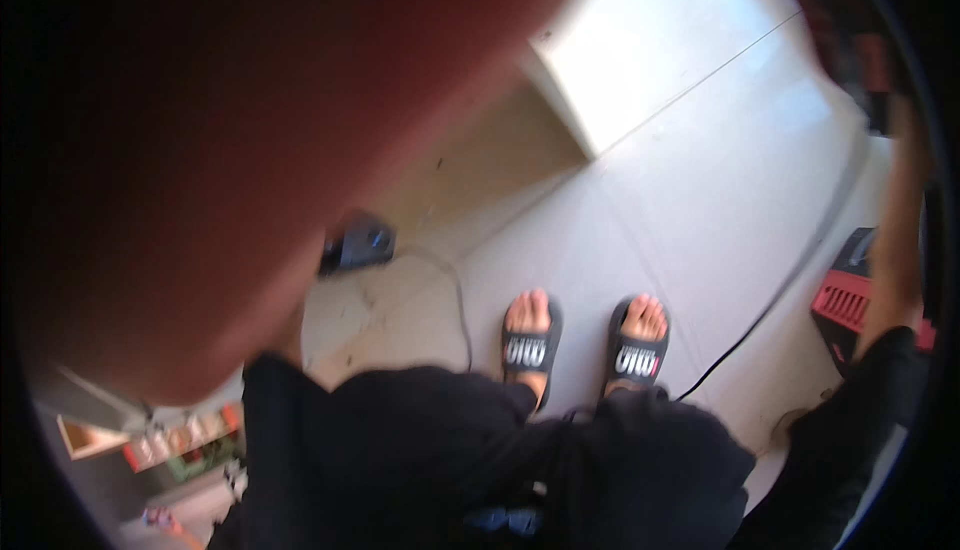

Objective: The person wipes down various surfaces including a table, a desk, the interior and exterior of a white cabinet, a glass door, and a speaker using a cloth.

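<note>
A large, dark reddish blur [247, 145] covers the upper left; it appears to be my left hand and forearm, very close to the camera, with fingers I cannot make out. My right arm [896, 250] reaches up along the right rim. At its far end, a dark, blurred red-and-black corded tool [862, 62] appears to be in my right hand, whose fingers are lost in shadow. From the tool a black cord [739, 343] runs down across the floor towards my legs. Below me are my feet in black slide sandals [529, 351] with white lettering.
Ahead on the pale tiled floor [697, 197] lies a brown board or box side [487, 152]. A dark boxy device [367, 241] with a thin cord [457, 287] is left of my feet. A red-and-black vented housing [844, 298] stands right. Small packages [180, 437] are at lower left.
</note>
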{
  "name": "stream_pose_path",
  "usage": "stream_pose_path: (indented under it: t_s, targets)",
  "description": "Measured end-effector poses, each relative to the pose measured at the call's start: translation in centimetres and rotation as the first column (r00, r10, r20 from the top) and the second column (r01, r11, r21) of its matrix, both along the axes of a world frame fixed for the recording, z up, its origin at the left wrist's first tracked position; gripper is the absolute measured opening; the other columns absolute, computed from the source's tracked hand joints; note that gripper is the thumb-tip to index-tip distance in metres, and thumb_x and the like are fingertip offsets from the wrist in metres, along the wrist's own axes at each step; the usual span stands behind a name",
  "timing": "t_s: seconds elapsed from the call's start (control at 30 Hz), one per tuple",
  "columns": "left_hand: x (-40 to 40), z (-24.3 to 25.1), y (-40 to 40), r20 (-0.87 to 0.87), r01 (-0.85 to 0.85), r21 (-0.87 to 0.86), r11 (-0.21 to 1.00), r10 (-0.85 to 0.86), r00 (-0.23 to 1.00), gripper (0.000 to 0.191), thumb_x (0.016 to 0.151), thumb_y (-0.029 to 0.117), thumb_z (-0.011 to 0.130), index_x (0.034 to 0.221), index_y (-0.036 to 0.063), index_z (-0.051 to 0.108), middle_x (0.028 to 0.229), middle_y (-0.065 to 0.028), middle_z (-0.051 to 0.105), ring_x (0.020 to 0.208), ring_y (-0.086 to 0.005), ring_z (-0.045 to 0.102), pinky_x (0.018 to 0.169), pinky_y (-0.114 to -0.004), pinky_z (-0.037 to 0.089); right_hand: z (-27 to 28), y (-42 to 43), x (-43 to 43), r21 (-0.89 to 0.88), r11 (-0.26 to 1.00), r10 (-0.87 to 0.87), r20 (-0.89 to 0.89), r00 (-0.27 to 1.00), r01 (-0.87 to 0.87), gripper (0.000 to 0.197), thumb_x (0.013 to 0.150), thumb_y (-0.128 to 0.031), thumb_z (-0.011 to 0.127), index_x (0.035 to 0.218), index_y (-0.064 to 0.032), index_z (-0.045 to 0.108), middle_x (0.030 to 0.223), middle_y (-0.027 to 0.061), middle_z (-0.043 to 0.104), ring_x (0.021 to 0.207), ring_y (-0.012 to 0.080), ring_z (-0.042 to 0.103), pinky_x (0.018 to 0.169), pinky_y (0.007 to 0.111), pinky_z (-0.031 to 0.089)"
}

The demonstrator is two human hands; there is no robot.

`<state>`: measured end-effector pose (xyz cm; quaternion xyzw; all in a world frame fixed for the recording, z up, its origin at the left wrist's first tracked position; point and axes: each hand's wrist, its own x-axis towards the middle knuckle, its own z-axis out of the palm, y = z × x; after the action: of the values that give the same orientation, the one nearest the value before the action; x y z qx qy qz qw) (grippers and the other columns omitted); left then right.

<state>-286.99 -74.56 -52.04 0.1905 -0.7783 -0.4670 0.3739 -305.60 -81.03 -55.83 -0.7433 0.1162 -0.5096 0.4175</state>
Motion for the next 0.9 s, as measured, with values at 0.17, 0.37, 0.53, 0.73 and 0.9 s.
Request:
stream_pose_path:
  t_s: [0.17, 0.37, 0.53, 0.73, 0.9]
  targets:
    - [-0.7, 2.4, 0.5, 0.112, -0.117, -0.078, 0.990, 0.125, 0.986, 0.070, 0.094, 0.031, 0.058, 0.146, -0.0008, 0.025, 0.123, -0.0354, 0.058, 0.116, -0.0428, 0.060, 0.088, -0.044, 0.053, -4.1, -1.1, 1.0, 0.172, 0.966, -0.214, 0.106, 0.971, 0.194, 0.035, 0.091, -0.020, 0.066, 0.121, -0.0037, 0.061, 0.114, 0.0085, 0.066, 0.103, 0.0146, 0.060, 0.095, 0.029, 0.045]
    - [-0.9, 3.5, 2.0, 0.198, 0.160, -0.576, 0.802, -0.053, 0.979, 0.057, 0.097, 0.039, 0.056, 0.133, 0.0000, 0.037, 0.109, -0.0309, 0.065, 0.099, -0.0391, 0.062, 0.079, -0.044, 0.054, -16.8, -6.1, 3.5, 0.451, 0.860, -0.314, 0.102, 0.944, 0.238, 0.030, 0.092, -0.017, 0.062, 0.119, -0.0035, 0.064, 0.111, 0.0088, 0.068, 0.103, 0.0136, 0.060, 0.092, 0.029, 0.047]
    - [-3.8, 0.3, 6.3, 0.136, 0.324, -0.566, 0.758, -0.301, 0.944, 0.050, 0.097, 0.036, 0.054, 0.129, -0.0004, 0.040, 0.104, -0.0278, 0.063, 0.096, -0.0357, 0.059, 0.078, -0.042, 0.051, -2.8, -2.7, 0.5, -0.089, 0.958, -0.233, 0.304, 0.924, 0.271, 0.030, 0.084, -0.013, 0.074, 0.112, -0.0043, 0.067, 0.113, 0.0112, 0.066, 0.103, 0.0166, 0.062, 0.088, 0.034, 0.053]
    - [-2.1, 1.7, 6.5, -0.135, 0.285, -0.552, 0.783, -0.421, 0.897, 0.043, 0.097, 0.033, 0.051, 0.123, -0.0008, 0.043, 0.098, -0.0241, 0.060, 0.092, -0.0315, 0.054, 0.076, -0.039, 0.047, -15.0, -3.9, 4.4, 0.308, 0.877, -0.428, 0.148, 0.892, 0.370, 0.029, 0.098, -0.013, 0.055, 0.125, -0.0008, 0.056, 0.123, 0.0106, 0.061, 0.110, 0.0170, 0.056, 0.098, 0.029, 0.045]
    - [-1.7, 3.1, 6.9, -0.386, 0.224, -0.517, 0.826, -0.458, 0.800, 0.038, 0.097, 0.030, 0.049, 0.118, -0.0012, 0.046, 0.093, -0.0209, 0.058, 0.088, -0.0281, 0.051, 0.074, -0.037, 0.043, -14.5, 1.4, 2.5, 0.373, 0.833, -0.486, 0.136, 0.863, 0.410, 0.033, 0.091, -0.010, 0.066, 0.121, 0.0021, 0.058, 0.111, 0.0096, 0.065, 0.101, 0.0158, 0.062, 0.093, 0.028, 0.050]
